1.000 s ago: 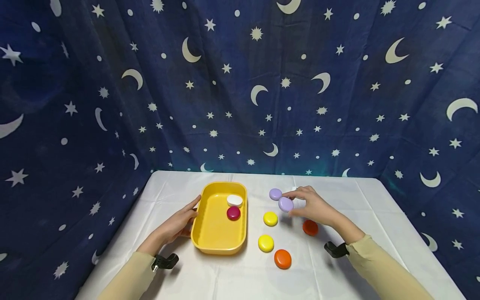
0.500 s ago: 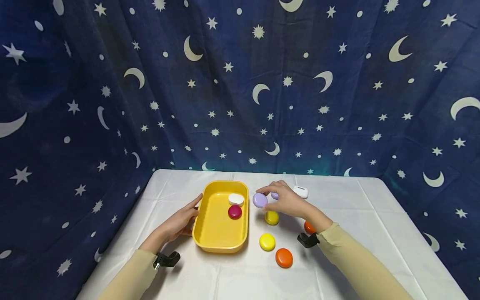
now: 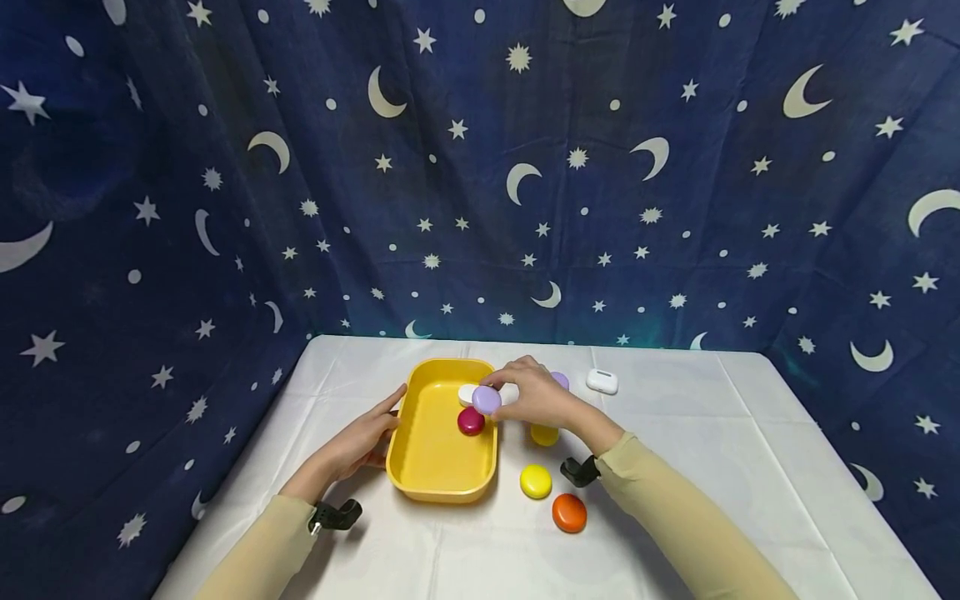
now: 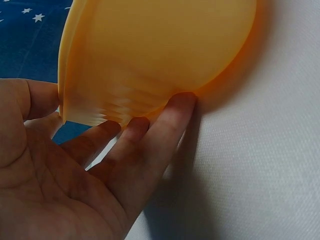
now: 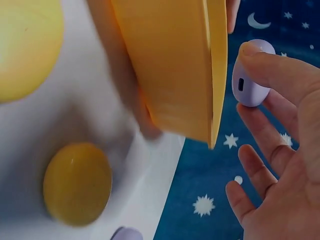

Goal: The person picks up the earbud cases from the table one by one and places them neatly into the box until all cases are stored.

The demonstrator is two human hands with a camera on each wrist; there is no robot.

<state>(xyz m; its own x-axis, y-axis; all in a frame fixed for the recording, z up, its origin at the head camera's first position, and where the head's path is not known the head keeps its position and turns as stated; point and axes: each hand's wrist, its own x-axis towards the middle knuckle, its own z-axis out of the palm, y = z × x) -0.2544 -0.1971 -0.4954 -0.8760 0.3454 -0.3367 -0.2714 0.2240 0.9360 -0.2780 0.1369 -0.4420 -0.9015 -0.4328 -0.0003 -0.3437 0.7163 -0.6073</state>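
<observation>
My right hand (image 3: pixel 528 395) pinches a lavender pebble-shaped case (image 5: pixel 251 80) between thumb and fingertips, above the right side of a yellow tray (image 3: pixel 420 467). A small dark port shows in the case's edge. Inside the tray lie a crimson rounded piece (image 3: pixel 471 422) and a white oval one (image 3: pixel 466 393), partly hidden by the lavender case. My left hand (image 3: pixel 356 443) rests against the tray's left side. Its fingertips (image 4: pixel 181 102) press the outer wall in the left wrist view.
A yellow rounded piece (image 3: pixel 536 482) and an orange one (image 3: pixel 569 512) lie right of the tray. Another yellow piece (image 3: pixel 545 435) and a second lavender one (image 3: pixel 560 380) are partly covered by my right hand. A white case (image 3: pixel 602 382) sits farther back. A starry curtain (image 3: pixel 480 167) hangs behind the table.
My right hand has carried the lavender case leftward from among the loose pieces to over the tray. The white case at the back is uncovered; a red piece is now hidden behind my arm.
</observation>
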